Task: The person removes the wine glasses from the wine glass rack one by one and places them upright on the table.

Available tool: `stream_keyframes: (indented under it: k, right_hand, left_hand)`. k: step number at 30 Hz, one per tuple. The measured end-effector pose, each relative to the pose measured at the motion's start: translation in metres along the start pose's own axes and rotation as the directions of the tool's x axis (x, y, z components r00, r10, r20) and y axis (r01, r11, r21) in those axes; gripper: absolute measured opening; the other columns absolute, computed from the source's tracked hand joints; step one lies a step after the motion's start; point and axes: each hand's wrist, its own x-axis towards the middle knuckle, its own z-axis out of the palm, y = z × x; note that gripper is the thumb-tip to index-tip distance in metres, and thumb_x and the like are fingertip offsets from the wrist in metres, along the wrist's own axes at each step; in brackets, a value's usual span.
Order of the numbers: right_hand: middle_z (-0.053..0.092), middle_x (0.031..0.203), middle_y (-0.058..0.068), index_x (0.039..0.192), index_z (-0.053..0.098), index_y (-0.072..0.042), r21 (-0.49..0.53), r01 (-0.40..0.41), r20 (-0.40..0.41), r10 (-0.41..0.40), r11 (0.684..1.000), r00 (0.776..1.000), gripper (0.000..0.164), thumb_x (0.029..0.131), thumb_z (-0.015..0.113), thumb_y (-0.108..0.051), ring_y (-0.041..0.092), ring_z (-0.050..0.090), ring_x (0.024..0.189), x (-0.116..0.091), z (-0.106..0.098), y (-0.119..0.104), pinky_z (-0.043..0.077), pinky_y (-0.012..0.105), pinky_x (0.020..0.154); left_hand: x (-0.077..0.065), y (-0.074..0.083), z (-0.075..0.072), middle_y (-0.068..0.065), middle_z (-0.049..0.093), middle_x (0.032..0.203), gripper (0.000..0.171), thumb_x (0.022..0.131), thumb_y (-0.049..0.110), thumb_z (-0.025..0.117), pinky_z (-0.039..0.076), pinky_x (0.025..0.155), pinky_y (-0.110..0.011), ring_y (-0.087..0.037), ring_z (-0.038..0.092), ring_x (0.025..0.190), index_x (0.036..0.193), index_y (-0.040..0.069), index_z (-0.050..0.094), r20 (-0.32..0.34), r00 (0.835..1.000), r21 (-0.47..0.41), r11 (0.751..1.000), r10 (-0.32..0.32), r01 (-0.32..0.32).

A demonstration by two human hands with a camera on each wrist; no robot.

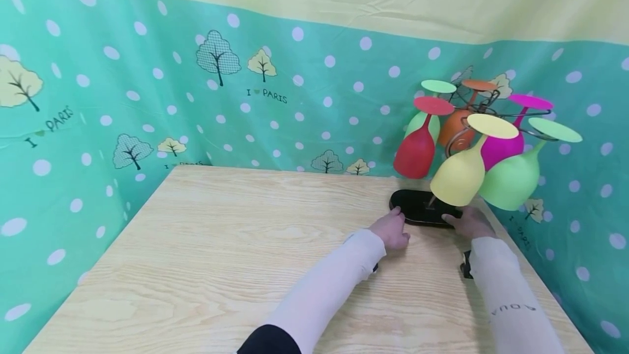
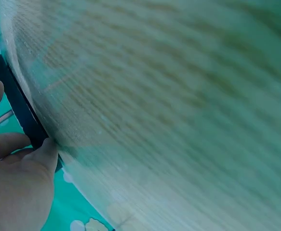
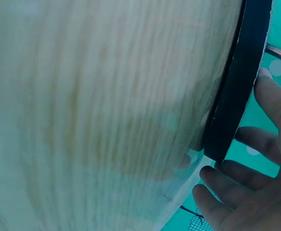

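Goblet rack [image 1: 416,202]: located at the far right corner of the tabletop [image 1: 221,245], standing on its base; step in hand, by judgement, adjustment of that base with both hands; patterned cloth [image 1: 304,97] hanging behind and along the right side, clearance to the load impossible to tell; open room on the tabletop chiefly leftward and toward the front; right edge near, with scant margin beyond the base; any shift best kept slow, level and away from that edge; goblets [image 1: 457,179], six in number, hung upside down by their feet, high and wide, hence probably top-heavy and ready to swing; tilting and jerking inadvisable; black base [image 3: 236,86], low, long and round-ended, judged the proper place for pressure; equal push at both ends recommended, to prevent twisting; left hand [image 1: 390,230] at the left front end, with fingers narrowed on the rim; right hand [image 1: 470,224] curled loosely round the right end, thumb at the top; firmness of either hold: cannot tell; fingertips to be kept from under the base when lowering.
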Motion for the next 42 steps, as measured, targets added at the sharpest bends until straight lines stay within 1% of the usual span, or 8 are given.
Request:
stream_keyframes:
  k: [3,6,9,13,21,30,35,42]
  right_hand:
    - [0.036,0.133,0.043,0.141,0.026,0.015,0.040,0.010,-0.012,-0.009,0.999,1.000,0.075,0.095,0.057,-0.036,0.041,0.062,0.090,0.000,0.001,0.001,0.051,0.049,0.079]
    - [0.052,0.116,0.041,0.141,0.026,0.015,0.065,0.020,-0.034,-0.018,0.998,0.999,0.075,0.093,0.061,-0.032,0.029,0.063,0.069,0.000,0.002,0.000,0.050,0.041,0.070]
    - [0.049,0.122,0.039,0.145,0.019,0.011,0.064,0.042,-0.083,-0.036,0.997,0.996,0.083,0.090,0.064,-0.031,0.044,0.060,0.097,0.000,0.004,-0.002,0.047,0.053,0.086]
    - [0.017,0.146,0.038,0.150,0.002,0.004,0.077,0.074,-0.139,-0.062,0.994,0.988,0.097,0.086,0.069,-0.028,0.057,0.019,0.132,0.001,0.004,-0.003,0.023,0.067,0.103]
    - [0.024,0.140,0.043,0.145,0.006,0.013,0.069,-0.015,-0.029,0.017,0.998,0.999,0.093,0.089,0.064,-0.034,0.057,0.029,0.126,0.000,0.001,-0.007,0.030,0.064,0.102]
    - [0.019,0.143,0.042,0.147,0.003,0.011,0.087,-0.020,-0.014,0.022,0.996,1.000,0.096,0.089,0.064,-0.037,0.058,0.022,0.129,-0.001,0.003,-0.013,0.028,0.065,0.103]
    - [0.018,0.144,0.041,0.147,0.004,0.011,0.096,0.021,-0.035,-0.018,0.995,0.999,0.096,0.088,0.067,-0.031,0.058,0.021,0.129,-0.004,0.005,-0.019,0.026,0.065,0.103]
    - [0.016,0.145,0.040,0.148,0.001,0.009,0.105,0.016,-0.022,-0.014,0.994,1.000,0.099,0.088,0.068,-0.033,0.058,0.018,0.131,-0.004,0.007,-0.024,0.024,0.066,0.104]
  left_hand:
    - [0.001,-0.001,0.001,-0.004,0.034,0.151,0.050,0.093,0.038,0.055,0.029,0.105,-0.014,-0.011,0.037,0.134,0.133,0.008,0.054,-0.003,1.000,0.004,1.000,0.001,-0.001]
    - [0.000,-0.002,0.001,-0.004,0.036,0.149,0.049,0.093,0.037,0.055,0.033,0.104,-0.015,-0.012,0.043,0.130,0.131,0.008,0.055,-0.004,1.000,-0.001,1.000,-0.004,0.004]
    - [0.000,-0.003,-0.001,-0.004,0.037,0.149,0.047,0.093,0.037,0.055,0.035,0.103,-0.016,-0.013,0.047,0.127,0.130,0.008,0.056,-0.001,1.000,0.000,1.000,-0.009,0.009]
    - [-0.002,-0.003,-0.003,-0.004,0.038,0.147,0.044,0.093,0.035,0.055,0.037,0.101,-0.017,-0.014,0.051,0.123,0.128,0.008,0.058,-0.014,1.000,-0.001,1.000,-0.015,0.015]
    - [-0.004,-0.004,-0.004,-0.003,0.040,0.146,0.041,0.092,0.035,0.056,0.041,0.098,-0.018,-0.015,0.056,0.116,0.124,0.009,0.061,-0.034,0.998,-0.045,0.998,-0.045,0.044]
    - [-0.006,-0.008,-0.005,-0.005,0.050,0.131,0.031,0.091,0.028,0.058,0.048,0.088,-0.019,-0.015,0.062,0.098,0.112,0.007,0.067,-0.106,0.992,-0.081,0.995,-0.063,0.055]
    - [-0.005,-0.009,-0.004,-0.007,0.052,0.123,0.029,0.090,0.028,0.060,0.051,0.079,-0.021,-0.016,0.063,0.087,0.106,0.005,0.065,-0.150,0.978,-0.149,0.981,-0.148,0.125]
    - [-0.001,-0.010,-0.002,-0.012,0.051,0.121,0.041,0.091,0.029,0.061,0.053,0.080,-0.025,-0.021,0.062,0.091,0.119,0.000,0.056,-0.187,0.947,-0.254,0.944,-0.262,0.211]
